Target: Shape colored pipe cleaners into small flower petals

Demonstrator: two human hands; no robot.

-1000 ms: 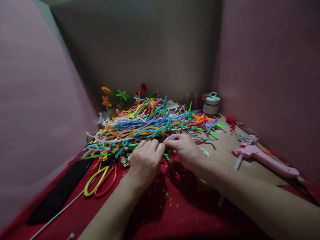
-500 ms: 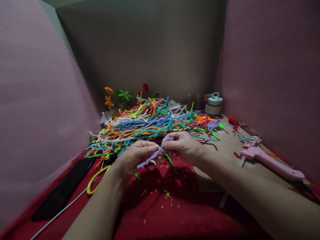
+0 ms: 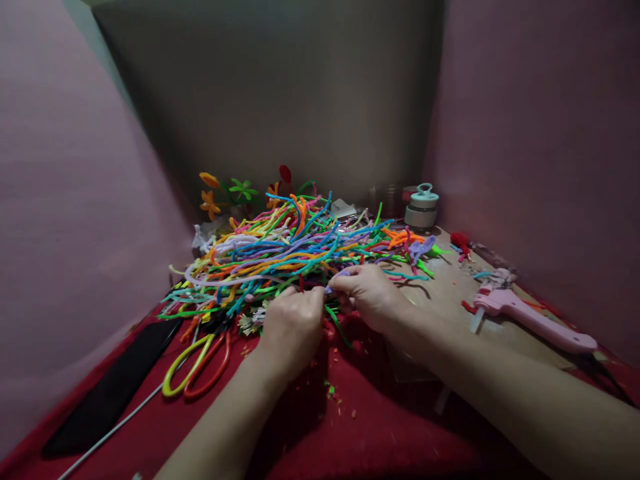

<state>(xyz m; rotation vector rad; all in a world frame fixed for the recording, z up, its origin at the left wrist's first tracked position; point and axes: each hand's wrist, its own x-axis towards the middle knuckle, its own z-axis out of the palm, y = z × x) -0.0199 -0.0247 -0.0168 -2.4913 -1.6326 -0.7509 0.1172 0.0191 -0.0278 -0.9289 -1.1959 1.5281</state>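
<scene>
Between my two hands is a purple pipe cleaner (image 3: 342,274), mostly covered by fingers. My right hand (image 3: 367,293) pinches it near a bent part that pokes out above the fingertips. My left hand (image 3: 296,325) is closed in a fist, knuckles up, right against the other side; the piece's lower end is hidden inside it. Just behind both hands lies a big heap of pipe cleaners (image 3: 280,250) in many colours. A green pipe cleaner (image 3: 339,327) hangs down from the heap beneath my right hand.
Scissors (image 3: 210,370) with yellow and red handles lie left, near a black phone-like slab (image 3: 113,390) and a thin white rod (image 3: 113,432). A pink glue gun (image 3: 537,320) rests on a board (image 3: 453,300) at right. Pipe-cleaner flowers (image 3: 210,203) and a lidded jar (image 3: 421,208) stand behind.
My left hand has turned over from a fingertip pinch into a fist, covering the purple pipe cleaner's lower length. The red scissor handle has come into sight. The view has shifted slightly.
</scene>
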